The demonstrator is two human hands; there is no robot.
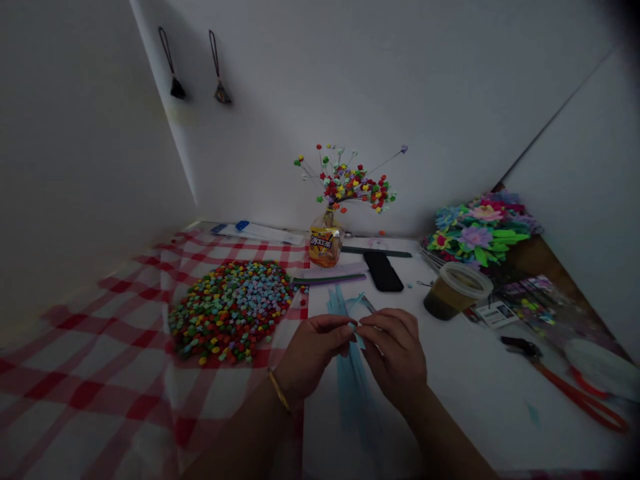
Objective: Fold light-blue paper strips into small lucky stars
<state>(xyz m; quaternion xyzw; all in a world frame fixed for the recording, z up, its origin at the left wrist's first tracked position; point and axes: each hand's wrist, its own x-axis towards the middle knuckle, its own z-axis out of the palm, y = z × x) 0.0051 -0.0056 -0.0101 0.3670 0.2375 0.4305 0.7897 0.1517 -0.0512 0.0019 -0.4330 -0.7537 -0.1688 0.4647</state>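
Between my fingertips is a light blue paper strip [359, 340], folded small at one end. My left hand [315, 353], with a gold bangle at the wrist, pinches the folded end with thumb and forefinger. Close against it, my right hand [397, 353] also pinches the strip. Under both hands lies a bundle of loose light blue paper strips [353, 387] on the white tabletop. To the left, a large heap of small folded paper stars [233, 307] in many colours covers part of the red and white checked cloth [115, 340].
Behind my hands stand a bottle-based vase [325, 243] of star stems and a black phone [383, 271]. At right are a plastic cup of brown liquid [455, 291], pipe-cleaner flowers [475, 233], and an orange strap [580, 393]. Two corded pendants [220, 92] hang on the wall.
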